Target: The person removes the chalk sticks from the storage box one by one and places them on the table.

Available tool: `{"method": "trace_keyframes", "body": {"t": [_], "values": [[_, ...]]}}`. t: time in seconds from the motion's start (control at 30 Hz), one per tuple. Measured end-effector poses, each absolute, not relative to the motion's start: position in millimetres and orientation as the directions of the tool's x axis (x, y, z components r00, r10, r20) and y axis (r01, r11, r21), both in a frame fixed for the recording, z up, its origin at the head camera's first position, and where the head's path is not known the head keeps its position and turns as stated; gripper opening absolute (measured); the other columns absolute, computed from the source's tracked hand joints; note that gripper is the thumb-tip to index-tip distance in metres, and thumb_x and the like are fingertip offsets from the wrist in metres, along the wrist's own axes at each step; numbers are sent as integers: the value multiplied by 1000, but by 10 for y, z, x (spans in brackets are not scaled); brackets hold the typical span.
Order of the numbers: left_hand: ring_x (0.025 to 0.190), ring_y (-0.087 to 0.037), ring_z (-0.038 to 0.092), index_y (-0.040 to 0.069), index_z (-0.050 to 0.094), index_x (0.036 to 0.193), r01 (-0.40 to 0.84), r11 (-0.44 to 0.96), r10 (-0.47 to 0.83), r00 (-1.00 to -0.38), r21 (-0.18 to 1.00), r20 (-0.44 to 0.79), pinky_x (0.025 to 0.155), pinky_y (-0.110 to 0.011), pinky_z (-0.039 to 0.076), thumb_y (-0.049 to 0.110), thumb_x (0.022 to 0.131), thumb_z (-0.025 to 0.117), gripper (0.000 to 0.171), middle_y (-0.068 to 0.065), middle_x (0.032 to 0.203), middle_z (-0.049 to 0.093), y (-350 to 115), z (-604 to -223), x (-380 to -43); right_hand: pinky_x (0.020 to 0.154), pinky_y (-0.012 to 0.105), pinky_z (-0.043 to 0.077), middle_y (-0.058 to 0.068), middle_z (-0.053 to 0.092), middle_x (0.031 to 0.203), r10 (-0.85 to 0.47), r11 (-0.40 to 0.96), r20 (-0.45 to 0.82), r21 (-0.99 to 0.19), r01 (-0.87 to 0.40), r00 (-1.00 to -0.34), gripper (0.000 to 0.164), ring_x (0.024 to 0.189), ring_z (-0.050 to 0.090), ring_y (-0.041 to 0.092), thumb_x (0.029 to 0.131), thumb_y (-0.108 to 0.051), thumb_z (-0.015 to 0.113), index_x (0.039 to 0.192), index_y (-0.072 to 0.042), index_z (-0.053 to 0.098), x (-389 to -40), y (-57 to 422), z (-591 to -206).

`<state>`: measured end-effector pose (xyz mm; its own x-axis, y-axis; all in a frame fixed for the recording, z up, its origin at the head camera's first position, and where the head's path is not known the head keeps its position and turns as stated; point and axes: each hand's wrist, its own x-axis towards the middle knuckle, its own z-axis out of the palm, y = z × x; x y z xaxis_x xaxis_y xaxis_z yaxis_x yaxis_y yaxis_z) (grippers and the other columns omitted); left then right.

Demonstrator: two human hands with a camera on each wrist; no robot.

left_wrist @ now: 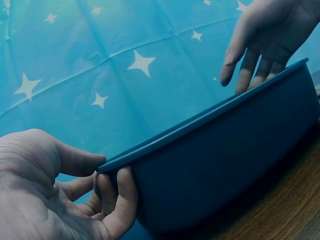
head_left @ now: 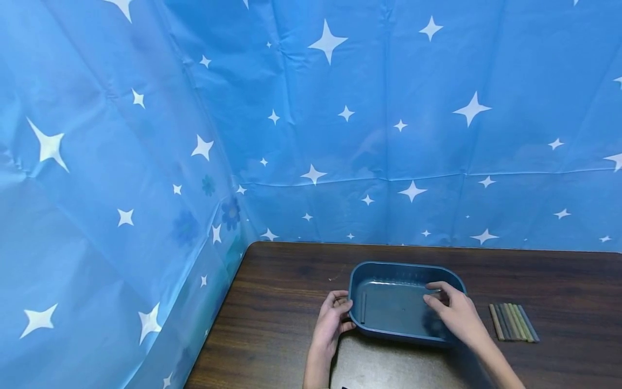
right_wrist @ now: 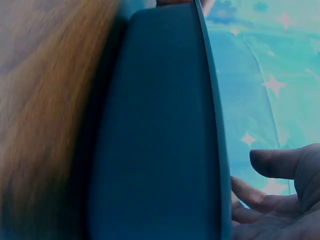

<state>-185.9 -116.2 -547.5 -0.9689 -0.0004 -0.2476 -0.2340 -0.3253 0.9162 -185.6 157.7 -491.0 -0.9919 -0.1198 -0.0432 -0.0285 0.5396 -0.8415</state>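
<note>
A dark teal plastic basin [head_left: 403,336] stands on the table. My left hand [head_left: 332,319] grips its left rim, thumb on top and fingers curled underneath, as the left wrist view shows closely. Over the basin's right end hovers my right hand [head_left: 454,310], thumb and fingers apart with nothing between them. In the right wrist view, this hand's thumb [right_wrist: 275,164] is held away from the basin wall [right_wrist: 160,125]. One dark thin stick [head_left: 363,308] lies inside the basin along its left side.
Right of the basin, several thin sticks [head_left: 514,322] in brown, grey, green and blue lie side by side on the dark wood table [head_left: 272,302]. Blue cloth [head_left: 379,146] with white stars hangs behind the table and along its left side.
</note>
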Motion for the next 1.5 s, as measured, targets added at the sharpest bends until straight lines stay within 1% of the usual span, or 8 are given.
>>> {"method": "trace_keyframes", "body": {"t": [0.1,0.27,0.43,0.57,0.73,1.07,1.33,1.5], "values": [[78,-16,55,1,54,125,-234,-325,-3,-969,916,-249,60,-25,52,6,100,58,25,-1,93,56,-1158,-5468,-1851,71,41,60,20,72,104,-128,488,-69,-873,-2,-989,40,87,72,28,103,-12,61,136,11,54,-1883,1476,-4939],[78,-16,55,1,54,125,-231,-327,3,-970,916,-243,60,-25,52,6,99,59,27,-2,94,57,-1139,-5459,-1849,71,43,62,24,71,108,-140,438,-104,-898,33,-985,41,86,73,30,102,-9,61,136,12,52,-1922,1317,-4977],[77,-16,54,-1,53,126,-233,-320,5,-970,918,-245,60,-25,52,6,99,59,29,-3,96,56,-1129,-5453,-1851,69,41,61,16,72,101,-165,445,-117,-895,32,-979,41,84,72,28,99,-7,64,134,12,55,-1950,1171,-5048],[78,-16,53,-1,53,127,-233,-314,1,-969,921,-245,60,-25,52,6,99,59,29,-3,97,56,-1131,-5451,-1850,67,38,59,10,71,96,-197,498,-139,-867,23,-971,43,80,69,22,96,-8,68,132,12,56,-1987,1054,-5110],[78,-16,54,-1,53,125,-237,-317,3,-968,918,-249,60,-25,52,5,98,59,28,-3,96,56,-1133,-5446,-1853,67,38,58,11,71,96,-231,529,-152,-849,7,-961,45,75,68,21,94,-9,71,132,12,57,-2041,943,-5142],[78,-15,54,0,53,127,-247,-322,13,-966,914,-257,61,-24,52,6,99,59,29,-4,98,57,-1146,-5449,-1845,76,46,58,20,70,111,-260,566,-179,-825,1,-949,49,87,70,27,93,-11,74,133,11,56,-2104,802,-5177],[77,-14,54,2,54,125,-252,-335,18,-965,908,-261,60,-24,52,5,100,58,26,-2,97,57,-1162,-5463,-1855,79,47,58,20,70,112,-281,558,-173,-830,-14,-944,47,95,70,31,92,-7,74,132,10,57,-2143,705,-5210],[78,-15,56,2,54,125,-257,-335,19,-964,906,-266,62,-25,52,6,100,59,26,-3,98,58,-1171,-5454,-1856,77,47,59,22,69,111,-295,532,-153,-846,-29,-943,47,93,70,32,89,-1,73,131,11,57,-2165,618,-5214]]}}
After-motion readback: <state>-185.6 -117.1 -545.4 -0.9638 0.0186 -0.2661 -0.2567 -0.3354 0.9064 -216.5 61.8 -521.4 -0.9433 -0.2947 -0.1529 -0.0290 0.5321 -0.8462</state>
